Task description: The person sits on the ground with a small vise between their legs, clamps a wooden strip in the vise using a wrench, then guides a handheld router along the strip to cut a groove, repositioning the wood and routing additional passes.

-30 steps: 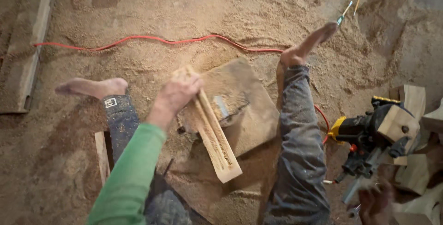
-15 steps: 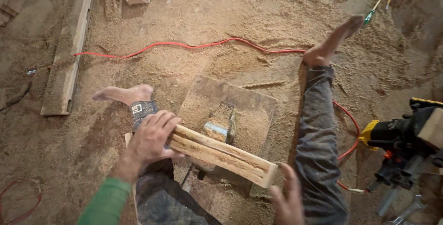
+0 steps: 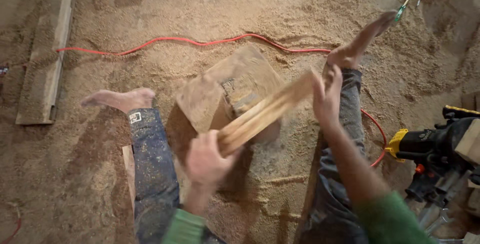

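The left hand [image 3: 206, 161] is clenched around the near end of a long wooden piece [image 3: 265, 114], which slants up to the right above a square wooden block [image 3: 220, 94] lying on the sawdust floor [image 3: 240, 4]. The right hand [image 3: 327, 96] presses flat, fingers spread, against the far end of the piece; it is not closed around it. Both bare feet rest on the sawdust either side of the block. A red cable [image 3: 200, 42] snakes across the floor behind it, and a yellow-and-black power saw [image 3: 440, 149] sits at the right. No containers show.
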{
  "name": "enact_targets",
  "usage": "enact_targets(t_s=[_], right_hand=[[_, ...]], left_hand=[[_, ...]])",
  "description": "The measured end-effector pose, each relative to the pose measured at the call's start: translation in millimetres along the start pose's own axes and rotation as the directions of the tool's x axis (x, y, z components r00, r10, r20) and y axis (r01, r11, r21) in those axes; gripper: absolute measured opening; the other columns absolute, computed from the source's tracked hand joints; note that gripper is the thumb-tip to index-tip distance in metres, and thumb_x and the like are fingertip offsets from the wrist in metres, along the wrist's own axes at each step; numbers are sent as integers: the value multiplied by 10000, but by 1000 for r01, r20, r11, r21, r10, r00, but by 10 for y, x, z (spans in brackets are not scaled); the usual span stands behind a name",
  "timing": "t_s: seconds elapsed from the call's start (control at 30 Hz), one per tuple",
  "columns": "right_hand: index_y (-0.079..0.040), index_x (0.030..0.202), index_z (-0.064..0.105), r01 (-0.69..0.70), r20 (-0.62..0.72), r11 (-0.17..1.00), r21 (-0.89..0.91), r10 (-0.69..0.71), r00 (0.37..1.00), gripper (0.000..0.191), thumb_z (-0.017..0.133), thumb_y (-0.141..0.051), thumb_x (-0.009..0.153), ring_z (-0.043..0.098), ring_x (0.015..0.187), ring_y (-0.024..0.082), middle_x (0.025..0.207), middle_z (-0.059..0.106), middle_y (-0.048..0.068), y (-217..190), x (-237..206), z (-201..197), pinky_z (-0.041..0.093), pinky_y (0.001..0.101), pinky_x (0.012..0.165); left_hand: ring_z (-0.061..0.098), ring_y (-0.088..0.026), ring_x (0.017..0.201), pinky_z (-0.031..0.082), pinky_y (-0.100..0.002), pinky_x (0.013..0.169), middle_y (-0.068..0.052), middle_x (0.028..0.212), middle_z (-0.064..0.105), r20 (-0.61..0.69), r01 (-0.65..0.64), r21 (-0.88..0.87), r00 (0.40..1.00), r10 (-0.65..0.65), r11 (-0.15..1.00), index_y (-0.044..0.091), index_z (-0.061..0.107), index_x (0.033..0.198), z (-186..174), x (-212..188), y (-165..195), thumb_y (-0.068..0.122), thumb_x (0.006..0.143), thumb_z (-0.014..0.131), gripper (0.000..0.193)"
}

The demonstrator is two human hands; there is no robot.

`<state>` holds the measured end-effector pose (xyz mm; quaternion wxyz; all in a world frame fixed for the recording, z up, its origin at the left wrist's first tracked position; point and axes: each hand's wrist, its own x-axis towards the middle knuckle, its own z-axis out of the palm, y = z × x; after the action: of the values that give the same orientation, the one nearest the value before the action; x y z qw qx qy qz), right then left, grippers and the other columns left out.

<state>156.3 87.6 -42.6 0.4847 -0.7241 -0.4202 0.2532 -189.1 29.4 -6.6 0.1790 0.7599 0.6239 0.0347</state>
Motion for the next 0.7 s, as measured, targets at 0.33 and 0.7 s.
enact_targets(t_s=[0.33,0.7], right_hand=[[-5,1593,289,-68,472,991,111,8,882,678,448,-377,1048,401,1470,273,1604,416,155,63,501,0,323,390,1198],[29,1458,490,-512,393,814,273,391,832,677,432,-509,1050,578,1211,330,1294,601,214,409,-955,-35,488,472,1043]], left_hand=[[716,-295,1003,569,-390,889,-127,1099,761,-352,-310,-520,927,130,796,110,694,1212,554,11,1026,329,974,662,325],[512,-456,1271,455,-539,1007,-321,1453,442,-156,260,-500,911,-382,826,-76,278,1541,1279,794,-239,349,872,723,909]])
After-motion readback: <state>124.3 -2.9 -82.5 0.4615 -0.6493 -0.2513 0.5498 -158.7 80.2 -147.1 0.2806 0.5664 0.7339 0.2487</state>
